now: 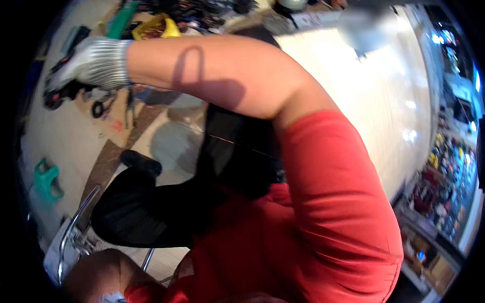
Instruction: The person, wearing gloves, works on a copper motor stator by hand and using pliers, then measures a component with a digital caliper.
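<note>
My right arm in a red sleeve crosses the view toward the upper left. My right hand (81, 65), in a pale knit glove, has its fingers closed on a black-and-red object (53, 95), partly hidden by the glove. Just beside it lie a black ring (97, 109) and small dark pieces on a brown board (125, 129). My left arm is bent at the bottom left, with a bit of my left hand (112, 297) at the lower edge; its fingers are hidden.
A yellow container (154, 25) of small items and a green strip (121, 17) are at the top. My dark-clad legs are below, beside a chrome chair frame (73, 224). A green plastic object (46, 179) is on the left floor. Crowded goods (444, 182) stand along the right.
</note>
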`<action>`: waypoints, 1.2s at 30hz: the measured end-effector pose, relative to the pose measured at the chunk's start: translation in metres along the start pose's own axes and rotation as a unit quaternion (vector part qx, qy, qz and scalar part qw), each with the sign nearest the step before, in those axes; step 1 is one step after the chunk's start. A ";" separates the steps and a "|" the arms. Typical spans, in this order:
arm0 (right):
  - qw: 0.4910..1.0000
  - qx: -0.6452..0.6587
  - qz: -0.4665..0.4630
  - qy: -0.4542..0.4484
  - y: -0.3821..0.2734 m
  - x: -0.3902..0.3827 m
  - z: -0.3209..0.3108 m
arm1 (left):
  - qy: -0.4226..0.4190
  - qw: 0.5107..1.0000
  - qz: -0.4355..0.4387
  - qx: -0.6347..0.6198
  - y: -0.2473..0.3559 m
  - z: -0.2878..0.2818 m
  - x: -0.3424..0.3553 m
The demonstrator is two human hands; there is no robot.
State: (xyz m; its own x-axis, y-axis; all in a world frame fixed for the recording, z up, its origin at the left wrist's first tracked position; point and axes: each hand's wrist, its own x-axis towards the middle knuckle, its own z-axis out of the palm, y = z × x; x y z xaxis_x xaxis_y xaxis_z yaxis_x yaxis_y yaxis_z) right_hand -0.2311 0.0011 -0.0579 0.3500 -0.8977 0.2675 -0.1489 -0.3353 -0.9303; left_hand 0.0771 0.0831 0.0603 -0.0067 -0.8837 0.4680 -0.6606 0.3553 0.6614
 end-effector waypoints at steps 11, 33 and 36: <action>0.990 0.128 0.065 -0.015 -0.057 -0.026 -0.011 | -0.225 0.815 -0.377 -0.378 -0.007 0.121 0.014; 0.943 -0.312 -0.043 -0.105 -0.063 -0.037 -0.001 | -0.068 0.797 -0.338 -0.496 0.014 0.130 0.008; 0.956 -0.270 -0.022 -0.115 -0.066 -0.036 0.006 | -0.050 0.810 -0.323 -0.486 0.011 0.132 0.008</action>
State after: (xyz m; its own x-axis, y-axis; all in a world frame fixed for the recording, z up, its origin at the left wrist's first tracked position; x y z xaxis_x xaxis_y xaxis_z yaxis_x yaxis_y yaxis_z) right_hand -0.2286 0.0571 -0.0080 0.5516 -0.8138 0.1830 -0.5639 -0.5254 -0.6371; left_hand -0.0289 0.0397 -0.0064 0.0126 -0.9839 -0.1780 0.3534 -0.1622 0.9213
